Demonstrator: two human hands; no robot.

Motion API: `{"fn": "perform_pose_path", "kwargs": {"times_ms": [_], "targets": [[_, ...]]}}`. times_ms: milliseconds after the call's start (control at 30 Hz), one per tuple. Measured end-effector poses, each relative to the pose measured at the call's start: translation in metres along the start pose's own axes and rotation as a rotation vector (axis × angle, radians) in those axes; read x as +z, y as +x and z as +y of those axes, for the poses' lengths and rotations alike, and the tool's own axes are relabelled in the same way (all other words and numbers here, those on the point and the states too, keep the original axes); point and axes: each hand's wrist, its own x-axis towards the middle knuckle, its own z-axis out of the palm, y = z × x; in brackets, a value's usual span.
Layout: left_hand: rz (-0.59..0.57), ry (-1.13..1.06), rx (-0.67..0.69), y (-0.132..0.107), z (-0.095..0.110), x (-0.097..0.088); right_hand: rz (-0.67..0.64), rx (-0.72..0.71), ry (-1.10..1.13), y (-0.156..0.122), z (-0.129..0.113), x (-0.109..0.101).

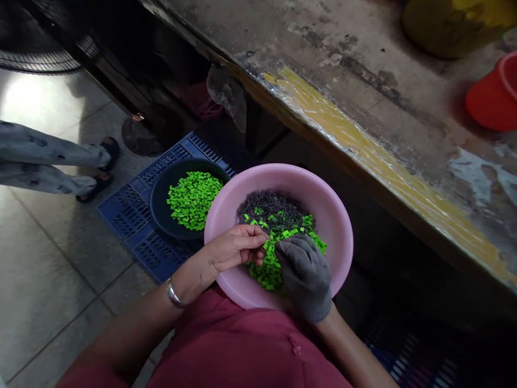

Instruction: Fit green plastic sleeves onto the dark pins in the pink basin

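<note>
The gloved right hand [306,276] and bare left hand [238,248] are pinched above the near half of the pink basin [344,242]; what they grip, I cannot tell. Green plastic pieces [267,276] lie beneath, thin dark pins [269,202] toward the far rim, where careless reaching could prick the left hand.

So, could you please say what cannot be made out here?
All in the head view:
Anything in the left hand or gloved right hand: too small to tell.
Floor of the pink basin: partly hidden under green pieces.
Red bucket: cut off by the right edge.
Other person's legs: cut off at the left edge.
</note>
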Motion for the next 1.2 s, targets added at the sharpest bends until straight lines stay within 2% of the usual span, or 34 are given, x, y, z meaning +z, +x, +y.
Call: {"fn": "perform_pose_path", "kwargs": {"times_ms": [300,467,633,733,800,900,1033,1100,1200], "targets": [[-0.049,0.027,-0.038,0.004,-0.002,-0.007,-0.1,-0.066,-0.083,0.007,0.002,-0.005],[-0.019,0.064,-0.004,0.002,-0.005,-0.004,-0.146,-0.04,-0.116,0.01,0.0,-0.003],[0.054,0.174,0.2,0.004,-0.01,0.003,-0.184,-0.037,-0.201,0.011,-0.003,0.0],[0.121,0.283,0.363,0.003,-0.009,0.007,-0.246,-0.01,-0.278,0.016,-0.007,-0.004],[0.16,0.376,0.423,0.001,-0.005,0.009,-0.286,0.004,-0.283,0.021,-0.009,-0.008],[0.159,0.539,0.463,-0.004,-0.001,0.012,-0.364,0.041,-0.087,0.025,-0.007,-0.016],[0.11,0.713,0.612,-0.011,-0.004,0.012,-0.497,0.237,0.33,0.025,0.002,-0.023],[0.076,0.752,0.68,-0.014,-0.009,0.013,-0.568,0.33,0.496,0.022,0.005,-0.023],[0.024,0.763,0.718,-0.019,-0.017,0.014,-0.655,0.382,0.683,0.019,0.004,-0.02]]}}
